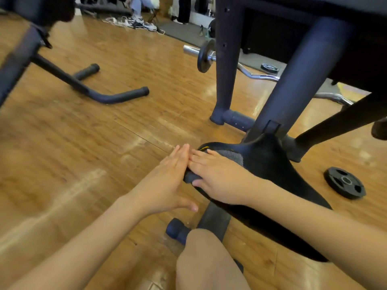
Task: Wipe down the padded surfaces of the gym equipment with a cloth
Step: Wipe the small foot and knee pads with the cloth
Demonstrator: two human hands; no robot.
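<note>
A black padded seat [270, 164] of a weight bench slopes down toward me at centre right. A grey cloth [232, 156] lies on its near-left part, pressed under my right hand [217, 174], whose fingers spread over the cloth and whose thumb hooks under the seat's left edge. My left hand [165, 181] is flat with fingers together, resting against the seat's left edge and touching the right hand's fingertips. It holds nothing.
The bench's dark steel legs [228, 65] rise behind the seat. A small weight plate [344, 183] lies on the wood floor at right. A curl bar [209, 56] with a plate lies behind. Another bench's foot [109, 97] sits at left. My knee [205, 260] is below. A person's legs [137, 9] show at the far back.
</note>
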